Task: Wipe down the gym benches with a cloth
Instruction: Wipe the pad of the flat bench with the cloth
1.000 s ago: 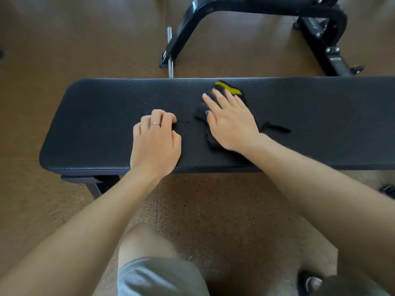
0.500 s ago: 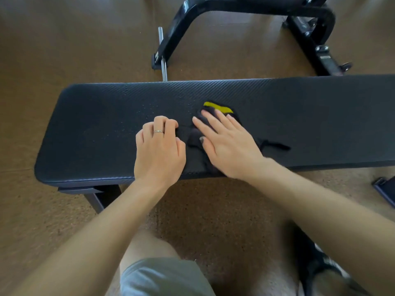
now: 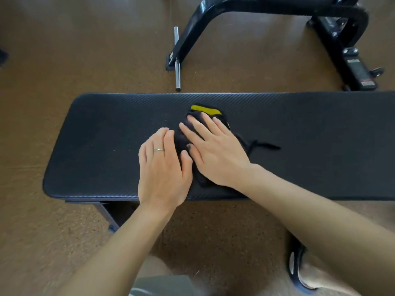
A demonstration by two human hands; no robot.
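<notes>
Pressing the dark cloth (image 3: 193, 144) flat on the middle of the bench (image 3: 96, 129) with spread fingers, the right hand (image 3: 215, 150) is mid-wipe beside the loosely curled, empty left hand (image 3: 163, 167), and the bare ends likely come next.

A long black padded desk (image 3: 299, 129) spans the frame above a brown floor (image 3: 64, 50). The right hand (image 3: 215, 152) lies flat on a black cloth (image 3: 205, 113) with a yellow edge, fingers (image 3: 198, 129) straight and spread. The left hand (image 3: 162, 167), wearing a ring (image 3: 158, 149), rests just beside it, its fingertips curled at the cloth's left edge. A black equipment frame (image 3: 277, 9) stands behind the desk.
</notes>
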